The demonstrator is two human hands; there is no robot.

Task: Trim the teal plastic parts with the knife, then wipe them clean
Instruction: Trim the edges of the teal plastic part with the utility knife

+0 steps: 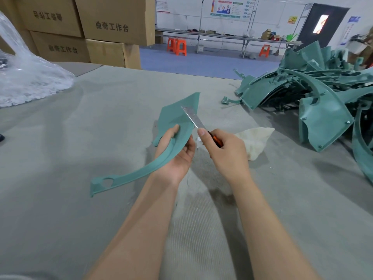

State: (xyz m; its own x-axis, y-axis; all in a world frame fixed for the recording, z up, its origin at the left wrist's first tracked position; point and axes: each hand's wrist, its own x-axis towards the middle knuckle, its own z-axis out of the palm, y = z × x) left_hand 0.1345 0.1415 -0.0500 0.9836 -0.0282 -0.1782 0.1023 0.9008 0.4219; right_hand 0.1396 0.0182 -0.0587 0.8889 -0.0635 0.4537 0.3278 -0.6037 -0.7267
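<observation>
Above a grey table (101,122), the left hand (177,156) curls thumb and fingers round a curved teal part (175,116). The right hand (228,152) clamps its fingers on an orange-handled knife (193,118), blade against the part's right edge. Trimming well likely means a shallow blade angle, stroking away from the holding fingers.

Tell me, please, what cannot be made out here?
Head view only.
Hidden: the knife handle, mostly inside the right hand; the white cloth, partly behind that hand.
Cut off: the pile of teal parts, by the right edge.
Too small: burrs on the teal part in the left hand.
</observation>
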